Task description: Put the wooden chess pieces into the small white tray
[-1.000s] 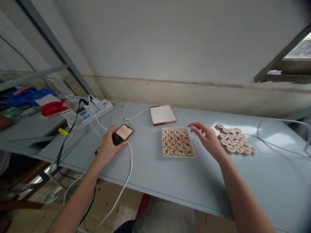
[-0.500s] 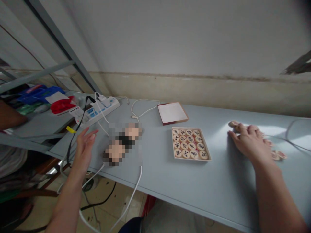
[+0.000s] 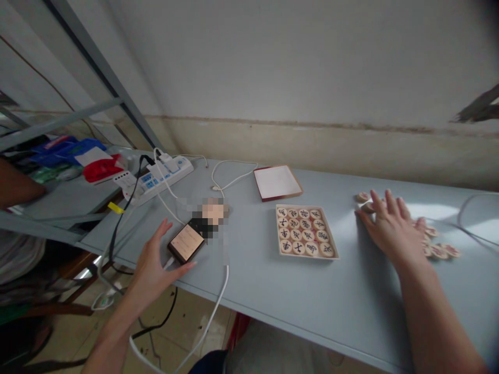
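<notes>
My left hand point(image 3: 154, 267) is at the table's front edge, thumb and fingers apart around the near end of a small black device with a lit screen point(image 3: 187, 242). Whether it touches the device I cannot tell. My right hand point(image 3: 395, 231) lies with spread fingers over loose xiangqi pieces point(image 3: 440, 251) with red characters, partly covering them. One piece point(image 3: 362, 197) shows just past its fingertips. Between my hands is a square white box point(image 3: 279, 244), filled with rows of round pieces bearing black characters point(image 3: 307, 234).
Behind the box lies a shallow lid point(image 3: 278, 183), white inside. A white power strip point(image 3: 163, 176) with plugs and cables stands at the left. A white cable point(image 3: 224, 291) hangs over the front edge. Thin cables point(image 3: 473, 231) lie far right. Another person's arm point(image 3: 19, 184) shows at far left.
My left hand has moved right and down to the device, its fingers spreading around it. My right hand has shifted slightly left with the pieces under it, its fingers more spread.
</notes>
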{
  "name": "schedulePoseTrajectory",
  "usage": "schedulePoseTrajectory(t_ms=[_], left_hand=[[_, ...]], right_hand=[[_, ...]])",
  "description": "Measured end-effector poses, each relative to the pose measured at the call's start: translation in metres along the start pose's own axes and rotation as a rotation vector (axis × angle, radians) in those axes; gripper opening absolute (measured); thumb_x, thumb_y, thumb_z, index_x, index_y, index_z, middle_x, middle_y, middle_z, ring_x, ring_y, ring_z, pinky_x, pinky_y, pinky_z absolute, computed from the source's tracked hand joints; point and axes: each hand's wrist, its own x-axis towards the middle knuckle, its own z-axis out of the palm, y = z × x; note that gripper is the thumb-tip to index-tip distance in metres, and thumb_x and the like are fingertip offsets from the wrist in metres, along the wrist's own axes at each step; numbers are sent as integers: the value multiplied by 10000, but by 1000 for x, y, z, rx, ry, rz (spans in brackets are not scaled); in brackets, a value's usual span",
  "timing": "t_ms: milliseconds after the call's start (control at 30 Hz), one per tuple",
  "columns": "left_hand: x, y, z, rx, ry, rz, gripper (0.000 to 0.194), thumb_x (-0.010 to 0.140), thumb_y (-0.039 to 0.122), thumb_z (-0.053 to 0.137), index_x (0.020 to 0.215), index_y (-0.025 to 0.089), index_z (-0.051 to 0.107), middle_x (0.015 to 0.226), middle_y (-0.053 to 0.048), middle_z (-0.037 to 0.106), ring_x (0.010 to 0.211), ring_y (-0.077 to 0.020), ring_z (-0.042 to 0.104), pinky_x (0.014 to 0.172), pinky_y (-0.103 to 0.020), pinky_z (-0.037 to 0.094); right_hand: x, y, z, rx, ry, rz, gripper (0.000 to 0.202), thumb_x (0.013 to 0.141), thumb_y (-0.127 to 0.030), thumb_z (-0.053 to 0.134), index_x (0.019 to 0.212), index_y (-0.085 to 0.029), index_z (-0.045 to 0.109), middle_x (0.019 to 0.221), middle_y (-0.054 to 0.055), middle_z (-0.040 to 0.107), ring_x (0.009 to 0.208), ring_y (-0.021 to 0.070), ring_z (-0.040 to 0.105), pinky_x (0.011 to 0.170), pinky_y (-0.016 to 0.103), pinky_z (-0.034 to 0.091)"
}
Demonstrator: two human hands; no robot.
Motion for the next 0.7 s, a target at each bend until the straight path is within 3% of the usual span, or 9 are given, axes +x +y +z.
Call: schedulePoseTrajectory(t_ms=[333,567,700], left_hand=[[1,10,7,90,-14,-24,894,634,383,648,1349,258,125,1185,-98,524,1065,-263,508,883,-447,399],[1,12,5,181,8,-78,891,638,431,635,1346,245,128,1161,-106,554,1051,-281,522,873,-458,388],[13,6,6,224,48,-81,886,626,462,633,1339,207,175,1126,-122,575,1020,-319,532,843,-474,389]], right_hand=[[1,-2,3,50,16,-78,414,877,-371,241,1236,-230,391,1288,97,437,1219,304,290,914,666,120],[0,-10,-3,73,65,-126,316,855,-347,295,1070,-206,478,1091,102,573,1130,272,386,928,612,122],[1,-12,-6,68,100,-150,259,837,-349,345,926,-212,546,974,73,617,1047,270,429,917,566,145]])
